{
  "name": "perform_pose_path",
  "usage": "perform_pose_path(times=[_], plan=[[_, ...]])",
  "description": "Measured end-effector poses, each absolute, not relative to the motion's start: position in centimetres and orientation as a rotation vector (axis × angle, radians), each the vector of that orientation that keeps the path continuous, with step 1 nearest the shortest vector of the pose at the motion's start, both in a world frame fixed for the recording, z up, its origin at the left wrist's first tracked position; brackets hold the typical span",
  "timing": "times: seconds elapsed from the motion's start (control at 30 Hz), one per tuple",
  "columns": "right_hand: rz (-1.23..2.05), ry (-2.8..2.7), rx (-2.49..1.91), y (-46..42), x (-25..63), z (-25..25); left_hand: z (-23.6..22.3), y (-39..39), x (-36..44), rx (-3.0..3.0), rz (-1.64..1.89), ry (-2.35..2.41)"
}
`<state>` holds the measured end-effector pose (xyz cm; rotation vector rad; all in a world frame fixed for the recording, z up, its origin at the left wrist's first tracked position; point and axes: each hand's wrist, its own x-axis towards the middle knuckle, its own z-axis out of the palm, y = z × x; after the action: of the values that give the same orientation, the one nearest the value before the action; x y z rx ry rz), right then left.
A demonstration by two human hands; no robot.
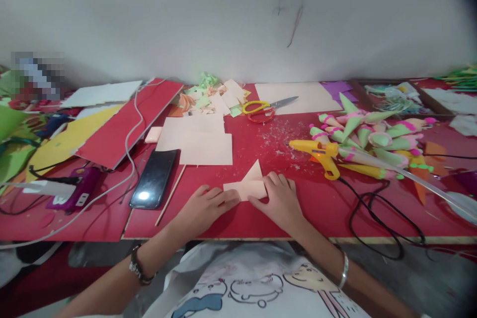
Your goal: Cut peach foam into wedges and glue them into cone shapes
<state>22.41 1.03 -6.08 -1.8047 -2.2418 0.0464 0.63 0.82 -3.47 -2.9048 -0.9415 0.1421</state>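
A small cream sheet of craft paper or foam (244, 190) lies on the red table near its front edge, folded or rolled over, with a pointed corner sticking up behind. My left hand (210, 207) grips its left end, fingers together on the edge. At the right end, my right hand (278, 199) has the thumb in front and the fingers bent over the top. Several larger cream sheets (201, 136) lie behind my left hand. A thin wooden stick (170, 195) rests between that hand and a black phone (154, 179).
A yellow glue gun (320, 151) with a clear glue stick and looped black cable (376, 223) lies right, before a pile of green-and-pink cones (372, 131). Scissors (270, 108) and paper scraps (212, 97) are behind. A purple power strip (80, 189) and white cable (130, 144) are left.
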Motion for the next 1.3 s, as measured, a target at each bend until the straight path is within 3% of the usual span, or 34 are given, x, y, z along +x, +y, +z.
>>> perform_pose_path(times=[0.3, 0.53, 0.87, 1.03, 1.17, 1.3], plan=[[0.124, -2.11, -1.841, 0.4, 25.9, -6.6, -4.5, 0.7, -1.6, -3.034, 0.087, -1.018], [0.176, -1.986, -1.62, 0.8, 25.0, -6.1, -4.4, 0.5, -1.7, -3.166, -0.037, -1.059], [0.796, -2.485, -1.31, 2.1, 23.0, -3.9, -4.0, 0.2, -1.2, -3.169, -0.244, -1.198], [0.605, -2.579, -1.217, 3.1, 23.5, -2.8, -3.0, 0.5, 1.0, -2.988, -0.585, -1.313], [0.476, -2.535, -1.231, 4.0, 23.8, -2.8, -3.5, 1.4, 3.8, -2.957, -0.417, -1.359], [0.613, -2.355, -1.266, 5.1, 24.5, -3.8, -4.4, 1.9, 5.6, -2.872, -0.191, -1.482]])
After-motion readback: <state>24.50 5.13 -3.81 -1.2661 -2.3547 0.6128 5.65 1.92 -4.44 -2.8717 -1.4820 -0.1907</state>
